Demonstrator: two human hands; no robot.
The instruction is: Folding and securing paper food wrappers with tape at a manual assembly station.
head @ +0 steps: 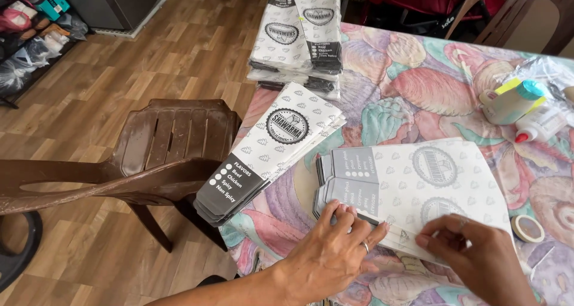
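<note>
Two hands work on one flat box blank (418, 186), which lies on the flowered tablecloth (394, 91) at the near edge of the table. The left hand (335, 249) lies flat, fingers spread and pressing down on the blank's grey end; it grips nothing, only pins. The right hand (472, 252) pinches the near flap of the blank between thumb and fingertips, at the fold.

To do this fold well, I judge the left hand should keep its weight just beside the crease so the sheet cannot slide, while the right runs the flap over in one even sweep, edge matched to edge before any pressing.

A stack of folded boxes (269, 153) overhangs the table's left edge above a brown chair (167, 144); a nudge could tip it. Glue bottles (526, 109) and a tape roll (527, 228) sit to the right, apart from the hands.
</note>
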